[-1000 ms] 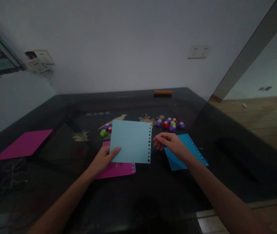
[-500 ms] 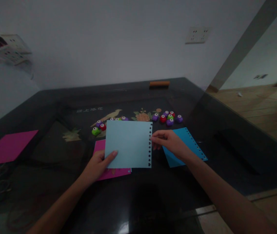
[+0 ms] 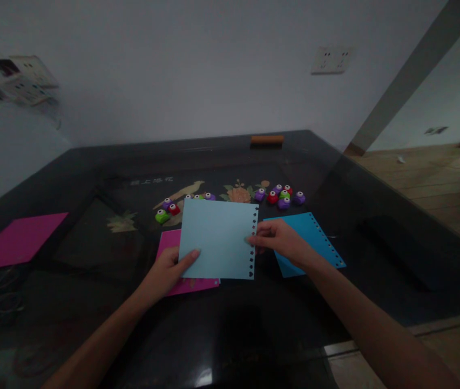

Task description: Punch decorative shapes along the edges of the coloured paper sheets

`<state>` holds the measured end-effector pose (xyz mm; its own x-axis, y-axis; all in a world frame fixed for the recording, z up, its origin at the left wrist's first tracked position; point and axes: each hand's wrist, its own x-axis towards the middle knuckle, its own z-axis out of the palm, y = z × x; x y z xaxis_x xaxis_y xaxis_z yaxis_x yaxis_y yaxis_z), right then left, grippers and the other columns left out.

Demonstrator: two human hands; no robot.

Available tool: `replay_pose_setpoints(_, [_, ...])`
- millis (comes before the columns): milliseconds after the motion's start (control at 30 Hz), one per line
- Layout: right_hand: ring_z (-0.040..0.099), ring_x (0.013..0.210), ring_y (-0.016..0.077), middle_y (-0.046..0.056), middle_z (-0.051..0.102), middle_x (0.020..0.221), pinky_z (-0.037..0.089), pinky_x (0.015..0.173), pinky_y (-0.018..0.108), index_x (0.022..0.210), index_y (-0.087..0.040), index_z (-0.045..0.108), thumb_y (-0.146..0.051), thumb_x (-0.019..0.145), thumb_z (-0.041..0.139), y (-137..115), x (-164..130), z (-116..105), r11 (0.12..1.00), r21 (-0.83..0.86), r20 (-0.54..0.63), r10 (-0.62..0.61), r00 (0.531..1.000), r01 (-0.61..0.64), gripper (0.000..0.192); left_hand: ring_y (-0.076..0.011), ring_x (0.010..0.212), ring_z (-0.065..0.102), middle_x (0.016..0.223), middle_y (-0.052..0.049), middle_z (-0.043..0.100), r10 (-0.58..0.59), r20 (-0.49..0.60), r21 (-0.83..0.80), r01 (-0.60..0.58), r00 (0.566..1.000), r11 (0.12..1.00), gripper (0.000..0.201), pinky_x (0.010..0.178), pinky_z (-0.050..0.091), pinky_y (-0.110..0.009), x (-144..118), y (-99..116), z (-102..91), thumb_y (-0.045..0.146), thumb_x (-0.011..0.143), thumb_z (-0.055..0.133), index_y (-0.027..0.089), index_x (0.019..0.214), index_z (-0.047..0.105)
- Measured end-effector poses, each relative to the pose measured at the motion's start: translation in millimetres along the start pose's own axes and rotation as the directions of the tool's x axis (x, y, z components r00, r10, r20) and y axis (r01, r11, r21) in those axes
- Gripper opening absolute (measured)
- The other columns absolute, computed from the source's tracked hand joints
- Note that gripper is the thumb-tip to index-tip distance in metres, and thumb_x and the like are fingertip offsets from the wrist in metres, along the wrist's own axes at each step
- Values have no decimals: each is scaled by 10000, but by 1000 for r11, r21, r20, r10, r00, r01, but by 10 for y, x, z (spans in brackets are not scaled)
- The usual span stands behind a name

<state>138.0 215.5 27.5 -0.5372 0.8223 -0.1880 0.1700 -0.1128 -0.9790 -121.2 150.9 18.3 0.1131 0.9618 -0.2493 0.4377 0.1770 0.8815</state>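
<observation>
A pale blue, roughly square paper sheet [image 3: 217, 237], with no clear long axis, is held up between both hands, over a black glossy table [image 3: 234, 329]. Its left edge is gripped by the left hand [image 3: 172, 267], thumb in front, the other fingers hidden. Its punched edge is turned toward the nearer right hand [image 3: 279, 237], where it seems pinched between thumb and curled fingers. A bright pink paper sheet [image 3: 193, 287] is partly covered; a bright blue punched sheet [image 3: 318, 237] is partly crossed by the right hand. No container is seen
</observation>
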Motion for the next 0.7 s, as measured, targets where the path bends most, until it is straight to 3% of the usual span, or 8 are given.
replay_pose_setpoints(133, [623, 658, 139, 40, 707, 774, 468, 599, 266, 840, -165, 690, -296, 713, 691, 19, 3, 1, 999, -8, 27, 40, 999, -40, 182, -122, 469, 456, 506, 14, 523, 46, 15, 27, -46, 999, 999, 417, 435, 352, -226, -5, -21, 15, 538, 762, 489, 166, 577, 528])
replay_pose_setpoints(400, [614, 636, 145, 51, 705, 763, 460, 572, 260, 794, -143, 686, -334, 690, 704, 54, 20, -5, 994, -99, 36, 60, 998, -56, 218, -127, 500, 497, 546, 7, 557, 97, 151, -34, -93, 984, 995, 371, 487, 386, -233, -34, -31, 33, 467, 831, 465, 156, 645, 546])
replay_pose_setpoints(567, [579, 567, 122, 41, 697, 709, 439, 530, 242, 714, -152, 683, -302, 699, 692, 45, 32, -11, 992, -117, 5, 44, 999, -43, 152, -122, 500, 475, 542, 15, 543, 157, 81, 0, -158, 984, 987, 386, 463, 356, -225, -19, -56, 15, 479, 822, 479, 162, 608, 531])
replay_pose_setpoints(700, [558, 536, 112, 42, 698, 697, 412, 488, 228, 701, -160, 685, -269, 692, 691, 33, 36, -47, 997, -74, -61, 30, 998, -34, 110, -132, 502, 518, 527, -6, 584, 238, 93, -23, -237, 967, 971, 470, 518, 409, -238, 27, -70, -43, 496, 869, 390, 152, 606, 573])
